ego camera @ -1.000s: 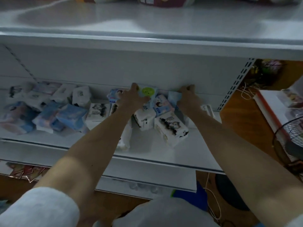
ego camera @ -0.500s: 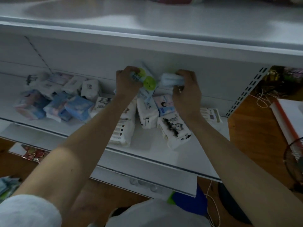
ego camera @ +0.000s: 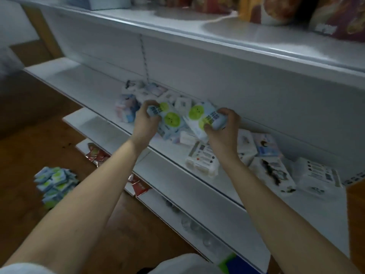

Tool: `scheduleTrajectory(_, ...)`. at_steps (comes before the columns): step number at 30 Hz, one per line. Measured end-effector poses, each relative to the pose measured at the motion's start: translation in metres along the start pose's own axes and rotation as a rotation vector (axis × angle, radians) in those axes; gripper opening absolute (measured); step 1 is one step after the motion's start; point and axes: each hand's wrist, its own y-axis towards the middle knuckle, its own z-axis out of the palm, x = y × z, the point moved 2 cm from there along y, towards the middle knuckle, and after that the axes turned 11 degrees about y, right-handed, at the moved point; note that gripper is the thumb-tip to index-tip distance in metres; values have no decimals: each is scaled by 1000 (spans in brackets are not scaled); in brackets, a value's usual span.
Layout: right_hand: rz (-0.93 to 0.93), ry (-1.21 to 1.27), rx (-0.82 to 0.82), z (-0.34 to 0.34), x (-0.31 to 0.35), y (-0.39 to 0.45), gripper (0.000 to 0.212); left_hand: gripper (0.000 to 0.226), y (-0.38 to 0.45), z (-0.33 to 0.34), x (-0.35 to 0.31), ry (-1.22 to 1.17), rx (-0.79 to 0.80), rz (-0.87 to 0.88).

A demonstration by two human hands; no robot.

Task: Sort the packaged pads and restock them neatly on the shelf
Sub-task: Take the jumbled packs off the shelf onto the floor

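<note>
- Green-dot pad pack: left hand grips its end, raised over the shelf mid-span.
- Second green-dot pad pack: right hand curls round it.
- Handling, judged: light, soft, slippery film wrap; take hold across the narrow sides.

- The shelf looks like painted white metal, smooth with a soft sheen.
- The pad packs in each hand are glossy plastic film, pale blue with green discs.
- The floor is brown wood, smooth and faintly shiny.
- The white sleeve looks like soft matt cloth.
</note>
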Motion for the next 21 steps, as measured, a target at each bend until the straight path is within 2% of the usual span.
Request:
scheduleTrajectory(2, 49, 64, 46, 36, 5, -10, 60, 36, -2, -36, 19, 5, -27, -1)
scheduleTrajectory(4, 153, 148, 91, 77, 11, -25, 65, 35, -5, -76, 42, 26, -30, -48)
scheduleTrajectory(9, 358, 318, 210, 181, 24, -70, 53, 29, -24, -185, 105, 170, -111, -121)
scheduleTrajectory(14, 507, 409, 471, 292, 30, -131, 52, 32, -64, -289, 174, 185, -203, -261)
scheduleTrajectory(18, 579, 412, 670, 372, 33, -179, 53, 24, -97, -357, 225, 170, -281, -394)
scheduleTrajectory(21, 639, 389, 766, 417, 34, -202, 40, 42, -113, -398, 262, 211, -303, -498)
